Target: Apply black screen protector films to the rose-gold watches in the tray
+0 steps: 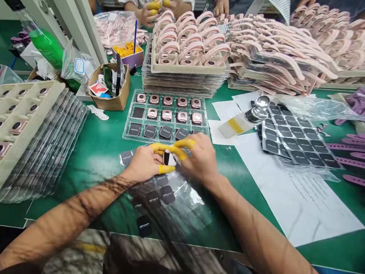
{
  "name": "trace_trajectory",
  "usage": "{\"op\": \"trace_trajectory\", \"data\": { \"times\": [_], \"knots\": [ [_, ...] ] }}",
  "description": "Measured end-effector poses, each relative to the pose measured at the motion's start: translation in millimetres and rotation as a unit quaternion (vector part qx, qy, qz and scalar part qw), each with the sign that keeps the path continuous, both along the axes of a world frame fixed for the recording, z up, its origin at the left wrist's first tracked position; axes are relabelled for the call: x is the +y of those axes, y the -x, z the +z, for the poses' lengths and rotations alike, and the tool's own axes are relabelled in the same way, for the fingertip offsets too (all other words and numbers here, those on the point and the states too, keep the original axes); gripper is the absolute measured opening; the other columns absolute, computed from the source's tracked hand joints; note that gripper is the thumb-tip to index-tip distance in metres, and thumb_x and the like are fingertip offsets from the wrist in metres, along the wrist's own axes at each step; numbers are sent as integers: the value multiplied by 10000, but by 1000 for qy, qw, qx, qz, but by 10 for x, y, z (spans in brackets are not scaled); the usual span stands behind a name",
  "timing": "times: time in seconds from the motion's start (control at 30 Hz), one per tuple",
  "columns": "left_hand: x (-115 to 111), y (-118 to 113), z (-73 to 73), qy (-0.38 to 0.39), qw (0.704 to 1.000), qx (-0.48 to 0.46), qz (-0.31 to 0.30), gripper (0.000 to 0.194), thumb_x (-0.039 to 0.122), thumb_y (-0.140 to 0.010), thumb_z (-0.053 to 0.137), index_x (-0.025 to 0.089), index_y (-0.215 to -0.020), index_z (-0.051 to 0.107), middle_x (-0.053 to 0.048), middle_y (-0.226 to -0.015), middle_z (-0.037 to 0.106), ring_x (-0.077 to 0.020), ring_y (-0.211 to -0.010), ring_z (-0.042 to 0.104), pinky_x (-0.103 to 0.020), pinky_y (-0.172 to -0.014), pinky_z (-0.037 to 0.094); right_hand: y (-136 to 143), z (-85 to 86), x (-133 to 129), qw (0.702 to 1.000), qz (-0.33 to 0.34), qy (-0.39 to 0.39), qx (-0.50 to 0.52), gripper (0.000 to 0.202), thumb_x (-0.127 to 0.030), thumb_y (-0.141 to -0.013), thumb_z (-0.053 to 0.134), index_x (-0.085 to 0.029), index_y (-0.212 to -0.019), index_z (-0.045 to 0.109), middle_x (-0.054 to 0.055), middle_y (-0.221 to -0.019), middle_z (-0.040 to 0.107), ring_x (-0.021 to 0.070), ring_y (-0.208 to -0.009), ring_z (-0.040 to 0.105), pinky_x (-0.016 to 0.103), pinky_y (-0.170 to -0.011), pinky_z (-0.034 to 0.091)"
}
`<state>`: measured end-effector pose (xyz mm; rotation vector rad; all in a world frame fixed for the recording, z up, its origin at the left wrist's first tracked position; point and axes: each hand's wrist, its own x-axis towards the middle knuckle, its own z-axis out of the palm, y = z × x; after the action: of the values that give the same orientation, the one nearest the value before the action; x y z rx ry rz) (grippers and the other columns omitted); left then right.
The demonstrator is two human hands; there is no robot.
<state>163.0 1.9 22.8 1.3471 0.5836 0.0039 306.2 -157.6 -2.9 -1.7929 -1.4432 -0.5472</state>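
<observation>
In my left hand (145,161), a small watch body (167,156) with a dark face is gripped between yellow-cotted fingers and thumb. My right hand (199,156), partly blurred, also wears yellow finger cots. Its fingers are closed at the watch's right side, where a white patch shows; what they pinch I cannot make out. Below the hands lies a clear sheet of black square stickers (153,199), printed with white lettering. Just beyond them, a clear compartment tray (127,114) holds pink watch bodies in its back and middle rows and black squares in front.
Trays of pink watches (189,68) are stacked behind, with pink straps (273,57) heaped to the right. More stacked trays (54,140) stand left, near a cardboard box (122,91). A pump bottle (235,123), sticker sheets (302,140) and papers (299,201) lie right. Co-workers' hands (155,11) show opposite.
</observation>
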Motion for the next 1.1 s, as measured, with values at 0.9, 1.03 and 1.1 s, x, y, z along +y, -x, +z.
{"op": "trace_trajectory", "data": {
  "times": [0.9,1.03,1.1],
  "knots": [
    [78,-44,-158,31,996,-88,-8,721,87,-546,1029,127,-1214,759,-6,-839,780,-146,-804,713,-293,-790,570,1339,18,-455,977,98,131,137,401,-36,-951,704,-324,-1223,765,-21,-829,815,269,-877,708,475,-844,531],
    [88,-49,-144,18,996,-86,-8,731,107,-560,1027,105,-1236,748,16,-809,741,-129,-781,679,-278,-770,543,1338,121,-413,979,111,90,146,324,-67,-1000,606,-331,-1082,774,-23,-831,805,238,-828,672,455,-854,535],
    [90,-49,-139,29,996,-86,-2,720,104,-568,1019,121,-1237,754,10,-876,753,-108,-758,666,-275,-774,550,1391,224,-486,980,88,72,163,340,-145,-1015,591,-403,-1085,800,-22,-909,838,270,-917,720,491,-923,577]
  ]
}}
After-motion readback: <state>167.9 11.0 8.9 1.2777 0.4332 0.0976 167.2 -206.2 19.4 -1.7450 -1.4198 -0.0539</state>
